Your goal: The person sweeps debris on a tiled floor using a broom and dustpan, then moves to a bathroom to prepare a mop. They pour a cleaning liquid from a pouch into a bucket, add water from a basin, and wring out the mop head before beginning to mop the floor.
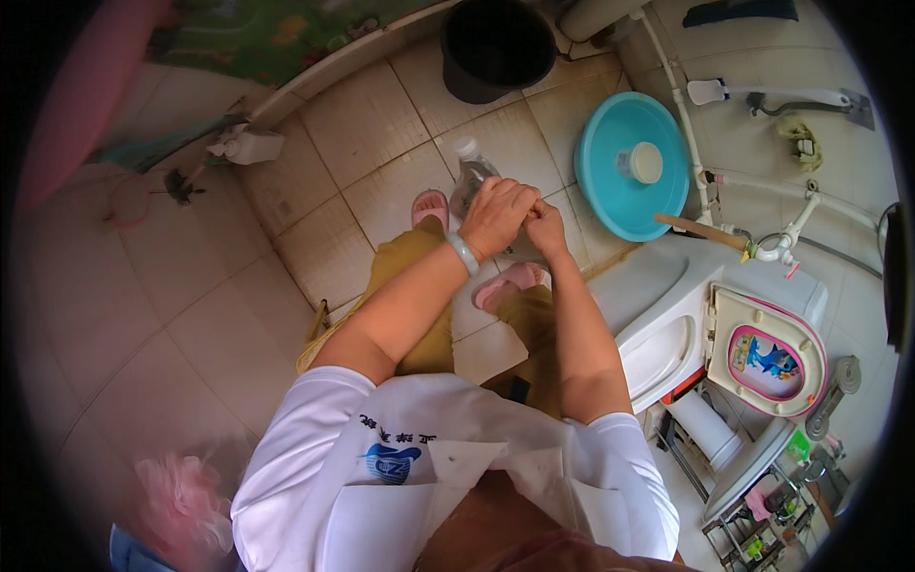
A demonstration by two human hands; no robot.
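Observation:
My left hand (498,217), with a pale bangle (463,254) on its wrist, and my right hand (546,229) meet in front of my legs. The fingers of both are curled around a small yellowish-brown thing, mostly hidden between them; what it is cannot be told. Just beyond my left hand, a clear plastic bottle (475,171) with a white cap shows, its lower part hidden by the hand. Whether a hand touches the bottle is unclear. Below the hands are my feet in pink slippers (498,287) on the tiled floor.
A black bucket (480,79) stands at the far wall. To the right, a turquoise basin (607,164) holds a white-lidded jar (646,163). White pipes (675,93) run along the wall near a toilet (661,350) with its patterned seat (722,386) raised. A pink bath puff (182,504) is at lower left.

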